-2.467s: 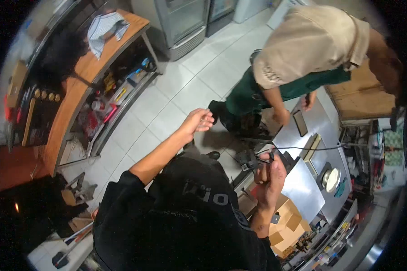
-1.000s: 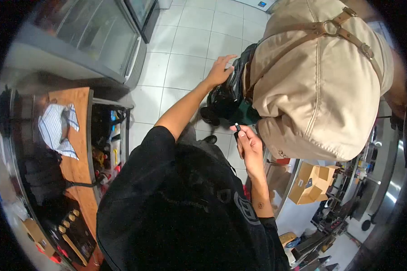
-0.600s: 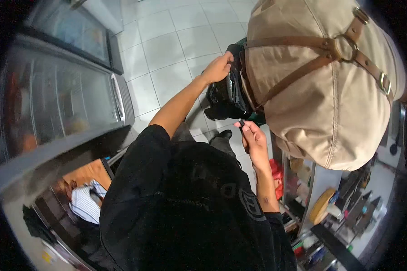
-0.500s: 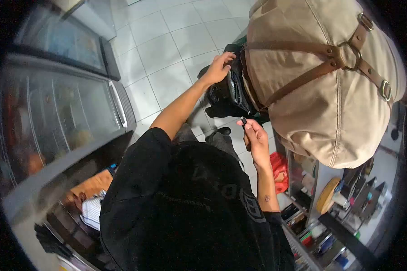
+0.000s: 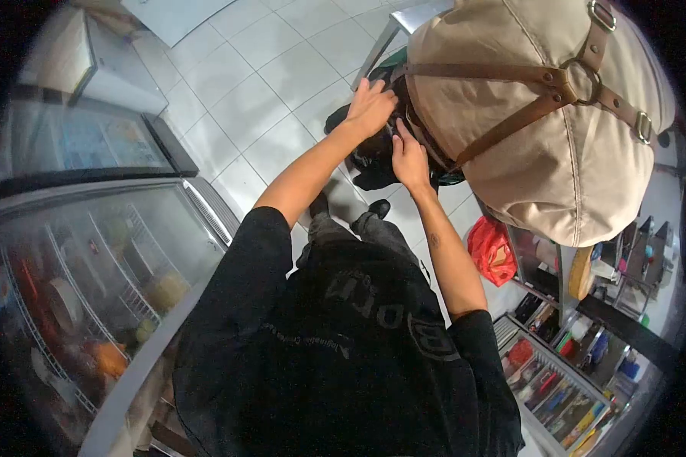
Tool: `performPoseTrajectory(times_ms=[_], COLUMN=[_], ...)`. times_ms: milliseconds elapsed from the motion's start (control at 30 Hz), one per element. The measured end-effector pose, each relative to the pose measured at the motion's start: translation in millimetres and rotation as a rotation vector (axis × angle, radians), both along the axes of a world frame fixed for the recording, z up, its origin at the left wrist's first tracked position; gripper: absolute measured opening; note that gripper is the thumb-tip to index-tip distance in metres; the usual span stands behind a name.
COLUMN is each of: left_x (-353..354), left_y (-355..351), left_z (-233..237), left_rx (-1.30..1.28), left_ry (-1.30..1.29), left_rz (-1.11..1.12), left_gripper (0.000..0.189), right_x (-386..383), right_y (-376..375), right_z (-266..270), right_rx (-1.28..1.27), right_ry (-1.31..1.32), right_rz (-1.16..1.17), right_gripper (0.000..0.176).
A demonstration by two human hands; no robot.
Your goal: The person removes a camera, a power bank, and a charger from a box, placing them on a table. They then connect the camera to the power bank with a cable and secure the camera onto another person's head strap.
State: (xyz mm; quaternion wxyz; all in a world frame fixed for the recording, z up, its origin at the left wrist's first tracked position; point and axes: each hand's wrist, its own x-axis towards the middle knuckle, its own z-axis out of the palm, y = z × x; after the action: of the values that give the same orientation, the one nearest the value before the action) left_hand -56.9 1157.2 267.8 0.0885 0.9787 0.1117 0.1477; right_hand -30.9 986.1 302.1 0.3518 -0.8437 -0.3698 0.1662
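Observation:
A black bag-like bundle [image 5: 373, 156] with a glossy surface hangs against the left side of a large rounded tan cloth form [image 5: 511, 145]. Brown leather straps [image 5: 503, 141] cross the cloth and meet at a metal ring [image 5: 585, 81]. My left hand [image 5: 372, 110] lies over the top of the black bag, its fingers curled around the upper edge. Close beside it, my right hand [image 5: 410, 160] is at the bag's edge by the cloth. Its index finger points forward with the thumb near it; the other fingers are tucked under, and what they hold is hidden.
Glass-fronted fridges [image 5: 114, 274] stand on my left. A red plastic bag [image 5: 492, 251] hangs at the right, near a rack of small goods [image 5: 556, 381]. A metal table [image 5: 419, 15] lies beyond the tan cloth. White tiles [image 5: 263, 91] cover the floor.
My right hand, which pinched a small black piece below the bag, has moved up to the bag beside my left hand. That piece no longer shows. My left hand has spread further over the bag.

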Motion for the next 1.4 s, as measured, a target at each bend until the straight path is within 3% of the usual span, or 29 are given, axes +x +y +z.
performPoseTrajectory(times_ms=[67, 200, 267, 333, 433, 500, 567, 633, 700, 767, 800, 867, 900, 933, 1000, 1067, 1167, 1200, 1267, 1400], left_x=[11, 20, 16, 1, -24, -35, -46, -55, -55, -53, -54, -49, -50, -52, -52, -43, -43, -43, -42, -37], left_y=[-1, 1, 10, 10, 0, -7, -11, -9, -7, -7, -10, -19, -25, -33, -55, -59, -64, -69, -70, -75], left_z=[8, 12, 2, 16, 21, 20, 20, 19, 9, -25, -28, -33, -27, -20, -26, -39, -39, -37, -40, -68], left_rx=[0.034, -0.057, -0.340, -0.381, -0.429, -0.458, -0.511, -0.537, -0.564, -0.836, -0.841, -1.687, -1.812, -1.762, -1.599, -1.608, -1.685, -1.757, -1.703, -1.584], left_ry=[0.240, 0.251, 0.168, 0.176, -0.201, -0.298, -0.367, -0.263, -0.160, -0.001, 0.001, 0.070, 0.034, 0.004, -0.290, -0.274, -0.339, -0.408, -0.413, -0.547], left_rz=[0.021, 0.071, 0.033, 0.006, 0.056, 0.083, 0.166, 0.200, 0.240, 0.269, 0.278, 0.302, 0.196, 0.080, -0.078, -0.069, -0.035, -0.015, -0.017, -0.060], left_gripper=[0.020, 0.017, 0.017, 0.021, 0.024, 0.026, 0.041, 0.036, 0.031, 0.033, 0.033, 0.029, 0.029, 0.041, 0.062, 0.067, 0.074, 0.076, 0.078, 0.081], right_x=[6, 5, 8, 5, 4, 1, -7, -14, -21, -31, -34, -30, -22, -22, -22, -18, -12, -17, -39, -37], right_y=[4, 19, 26, 33, 32, 23, 14, 3, -16, -30, -34, -44, -57, -58, -61, -68, -74, -73, -57, -37], right_z=[-3, 2, -17, -12, -16, -36, -14, 6, 14, 18, 19, 22, 11, 11, 11, 6, -15, 1, 59, 67], right_rx=[-0.136, -0.301, -0.264, -0.273, -0.199, 0.341, 0.463, 0.617, 0.558, 0.564, 0.555, 0.592, 0.438, 0.432, 0.358, 0.307, 0.259, 0.252, -0.023, 0.045], right_ry=[-0.208, -0.149, -0.142, -0.098, 0.124, 0.417, 0.445, 0.456, 0.583, 0.736, 0.740, 0.875, 0.947, 0.949, 0.809, 0.783, 0.493, 0.488, 0.088, -0.025], right_rz=[-0.060, -0.200, -0.313, -0.398, -0.521, -0.529, -0.566, -0.618, -0.623, -0.604, -0.600, -0.523, -0.528, -0.530, -0.369, -0.352, -0.209, -0.203, -0.246, -0.065], right_gripper=[0.044, 0.040, 0.038, 0.041, 0.030, 0.029, 0.030, 0.035, 0.033, 0.028, 0.028, 0.026, 0.025, 0.025, 0.024, 0.022, 0.021, 0.021, 0.020, 0.021])
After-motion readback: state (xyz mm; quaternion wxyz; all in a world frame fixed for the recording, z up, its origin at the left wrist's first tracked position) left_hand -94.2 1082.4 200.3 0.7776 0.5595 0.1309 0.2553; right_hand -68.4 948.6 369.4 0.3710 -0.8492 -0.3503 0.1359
